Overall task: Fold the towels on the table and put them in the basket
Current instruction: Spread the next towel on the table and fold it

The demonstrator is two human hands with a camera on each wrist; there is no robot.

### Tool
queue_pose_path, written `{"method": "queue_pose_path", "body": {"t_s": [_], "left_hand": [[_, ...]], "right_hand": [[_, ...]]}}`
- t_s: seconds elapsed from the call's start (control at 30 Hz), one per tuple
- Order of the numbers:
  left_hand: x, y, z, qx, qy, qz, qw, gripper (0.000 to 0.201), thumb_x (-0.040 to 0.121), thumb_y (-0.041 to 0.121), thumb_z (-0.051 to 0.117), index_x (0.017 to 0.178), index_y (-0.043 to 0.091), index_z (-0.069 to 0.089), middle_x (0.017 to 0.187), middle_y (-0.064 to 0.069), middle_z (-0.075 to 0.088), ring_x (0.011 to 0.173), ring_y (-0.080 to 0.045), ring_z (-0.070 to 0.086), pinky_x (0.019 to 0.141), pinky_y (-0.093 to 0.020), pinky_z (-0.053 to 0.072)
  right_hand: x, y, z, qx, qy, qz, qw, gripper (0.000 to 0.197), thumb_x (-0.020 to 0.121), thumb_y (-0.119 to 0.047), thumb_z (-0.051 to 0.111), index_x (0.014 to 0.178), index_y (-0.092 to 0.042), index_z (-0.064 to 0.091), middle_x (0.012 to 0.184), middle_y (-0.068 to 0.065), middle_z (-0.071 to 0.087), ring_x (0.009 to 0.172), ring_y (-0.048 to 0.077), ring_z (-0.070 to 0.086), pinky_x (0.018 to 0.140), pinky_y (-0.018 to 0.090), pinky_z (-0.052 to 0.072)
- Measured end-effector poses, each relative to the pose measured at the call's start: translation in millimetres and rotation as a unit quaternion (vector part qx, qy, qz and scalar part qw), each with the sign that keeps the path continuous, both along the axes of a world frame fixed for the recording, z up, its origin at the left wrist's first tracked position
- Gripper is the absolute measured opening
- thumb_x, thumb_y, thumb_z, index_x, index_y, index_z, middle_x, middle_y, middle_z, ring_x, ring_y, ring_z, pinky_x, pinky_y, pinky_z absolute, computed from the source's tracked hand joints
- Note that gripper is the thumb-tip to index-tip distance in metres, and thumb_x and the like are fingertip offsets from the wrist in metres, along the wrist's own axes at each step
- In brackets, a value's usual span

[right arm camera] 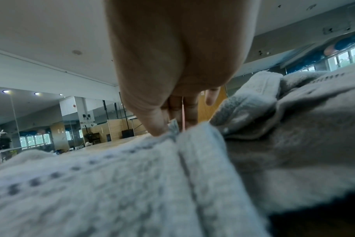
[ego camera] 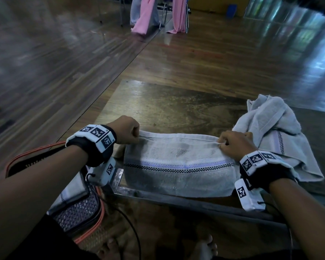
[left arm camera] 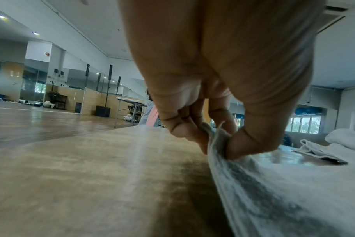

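- Where the head view looks down on the low wooden table (ego camera: 169,102), a grey towel (ego camera: 176,166) lies folded along the near edge, its checked stripe running left to right.
- The left hand (ego camera: 127,132) pinches the towel's far left corner with curled fingers; the right hand (ego camera: 235,143) pinches the far right corner the same way.
- A second, crumpled towel (ego camera: 276,132) is heaped at the right of the table, touching the right hand.
- The basket (ego camera: 79,209), orange-rimmed, sits on the floor to the near left, a folded towel inside it.
- In the left wrist view, thumb and fingers (left arm camera: 251,144) are closed tight on the towel's hem (left arm camera: 219,139), just above the tabletop.
- In the right wrist view, the thumb (right arm camera: 154,121) presses the hem (right arm camera: 172,128) against the fingers; the crumpled towel (right arm camera: 294,120) rises just to the right.
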State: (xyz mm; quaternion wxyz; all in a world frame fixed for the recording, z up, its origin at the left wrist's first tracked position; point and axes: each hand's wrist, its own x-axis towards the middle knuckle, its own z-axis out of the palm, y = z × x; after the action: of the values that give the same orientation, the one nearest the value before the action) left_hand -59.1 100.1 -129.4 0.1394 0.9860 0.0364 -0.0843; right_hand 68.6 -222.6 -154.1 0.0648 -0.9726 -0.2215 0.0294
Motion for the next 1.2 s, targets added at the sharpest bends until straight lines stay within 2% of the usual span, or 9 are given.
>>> {"method": "queue_pose_path", "body": {"t_s": [0.17,0.3,0.4,0.5,0.63,0.77,0.87,1.0,1.2], "left_hand": [[1,2,6,0.015,0.002,0.007,1.000,0.014,0.079,0.023,0.068,0.072,0.014,0.061,0.068,0.005,0.054,0.060,-0.007,0.046,0.049,-0.014,0.031],[-11,6,17,0.015,-0.035,-0.006,0.999,0.009,0.080,0.020,0.067,0.081,0.011,0.064,0.072,0.005,0.055,0.061,-0.004,0.044,0.051,-0.013,0.029],[-34,6,30,-0.012,-0.069,-0.001,0.998,0.005,0.080,0.017,0.067,0.082,0.013,0.064,0.077,0.003,0.059,0.066,-0.008,0.049,0.054,-0.014,0.032],[-68,-2,42,-0.035,-0.102,0.001,0.994,0.005,0.080,0.011,0.066,0.084,0.011,0.065,0.083,-0.003,0.065,0.071,-0.013,0.052,0.058,-0.019,0.035],[-110,-20,49,-0.056,-0.125,0.029,0.990,0.011,0.083,0.010,0.062,0.093,0.013,0.060,0.091,-0.004,0.067,0.078,-0.016,0.056,0.056,-0.014,0.035],[-153,-31,46,-0.084,-0.149,0.027,0.985,0.022,0.088,0.008,0.057,0.108,0.012,0.061,0.101,-0.003,0.067,0.086,-0.015,0.057,0.074,-0.021,0.042],[-178,-31,45,-0.057,-0.120,-0.023,0.991,0.018,0.088,0.009,0.057,0.102,0.016,0.066,0.095,0.003,0.065,0.079,-0.008,0.052,0.067,-0.009,0.034],[-192,-27,62,-0.142,-0.092,-0.022,0.985,0.011,0.092,0.015,0.053,0.090,0.021,0.062,0.086,0.004,0.064,0.078,-0.013,0.058,0.065,-0.016,0.041],[-157,-25,100,-0.025,-0.220,0.002,0.975,0.015,0.088,0.006,0.057,0.100,0.005,0.067,0.093,-0.008,0.068,0.083,-0.020,0.058,0.067,-0.019,0.039]], "right_hand": [[1,-5,10,0.031,0.007,0.005,0.999,0.016,0.086,-0.022,0.056,0.076,-0.033,0.052,0.073,-0.006,0.062,0.097,0.026,0.058,0.090,0.036,0.023],[-6,-15,24,0.108,0.016,-0.004,0.994,0.019,0.083,-0.014,0.062,0.099,-0.023,0.058,0.099,0.005,0.068,0.098,0.030,0.060,0.093,0.040,0.041],[-20,-25,37,0.149,0.038,-0.005,0.988,0.027,0.084,-0.009,0.062,0.111,-0.012,0.062,0.101,0.012,0.068,0.090,0.025,0.061,0.083,0.035,0.048],[-46,-35,51,0.123,0.029,0.023,0.992,0.019,0.085,-0.008,0.061,0.102,-0.008,0.068,0.097,0.011,0.070,0.080,0.016,0.058,0.073,0.027,0.042],[-91,-48,66,0.138,0.010,0.034,0.990,0.015,0.085,-0.009,0.060,0.099,-0.010,0.067,0.095,0.009,0.068,0.086,0.022,0.059,0.077,0.031,0.045],[-137,-72,71,0.158,0.022,0.048,0.986,0.016,0.084,-0.010,0.063,0.099,-0.015,0.066,0.092,0.003,0.065,0.084,0.017,0.058,0.073,0.027,0.041],[-164,-91,76,0.113,0.097,0.083,0.985,0.016,0.084,-0.014,0.065,0.095,-0.026,0.064,0.092,-0.005,0.065,0.085,0.009,0.060,0.074,0.023,0.046],[-173,-105,99,0.109,0.144,0.110,0.977,0.016,0.085,-0.019,0.064,0.093,-0.033,0.063,0.092,-0.010,0.066,0.085,0.005,0.062,0.077,0.025,0.052],[-144,-85,145,0.126,0.046,0.115,0.984,0.012,0.087,-0.013,0.061,0.097,-0.018,0.065,0.089,-0.001,0.068,0.082,0.014,0.062,0.075,0.027,0.049]]}}
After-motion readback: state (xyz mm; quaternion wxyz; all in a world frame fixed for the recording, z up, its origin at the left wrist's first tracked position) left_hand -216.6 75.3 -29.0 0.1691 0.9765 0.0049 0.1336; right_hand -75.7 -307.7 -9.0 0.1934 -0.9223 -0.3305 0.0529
